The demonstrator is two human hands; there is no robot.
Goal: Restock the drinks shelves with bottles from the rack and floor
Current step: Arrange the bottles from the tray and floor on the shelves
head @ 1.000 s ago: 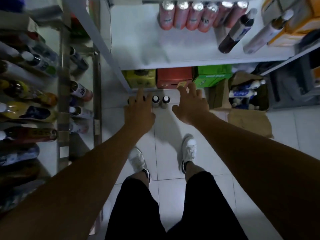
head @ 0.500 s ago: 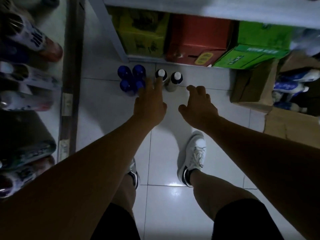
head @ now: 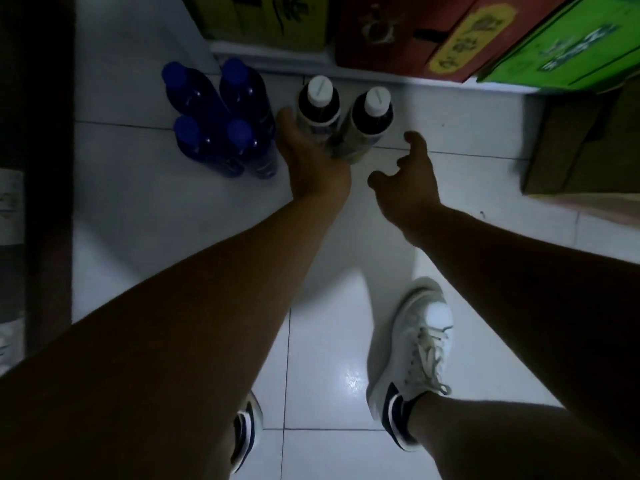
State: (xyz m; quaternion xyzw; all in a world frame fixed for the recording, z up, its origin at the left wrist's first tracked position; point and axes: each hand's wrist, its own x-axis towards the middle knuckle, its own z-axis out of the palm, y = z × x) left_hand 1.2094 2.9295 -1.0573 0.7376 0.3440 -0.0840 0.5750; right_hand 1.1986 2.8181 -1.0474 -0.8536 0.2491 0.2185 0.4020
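The left white-capped bottle [head: 318, 114] stands on the floor [head: 138, 209], close beside the right white-capped bottle [head: 369, 124] at its 3 o'clock, both just short of the bottom shelf [head: 273, 56]. Half a second ago our left hand [head: 313, 164] was only reaching down toward it. Now we have dropped lower and the hand lies against the bottle's body, its fingers [head: 285, 121] running up the 9 o'clock side. The thumb is hidden behind the hand, so we cannot tell whether the grip has closed. Our right hand [head: 410, 183] has come forward too, yet it holds nothing: its fingers [head: 414, 140] are spread and loosely curled, at 5 o'clock of the right bottle, near it but apart. We judge that the pickup from the floor is beginning, left bottle first, with the right one a short reach away. Four blue bottles [head: 221, 123] cluster at 9 o'clock, just beside our left fingers, so a careless close could knock them. At 12 o'clock a yellow box [head: 263, 19], a red box [head: 398, 32] and a green box [head: 571, 46] fill the shelf.
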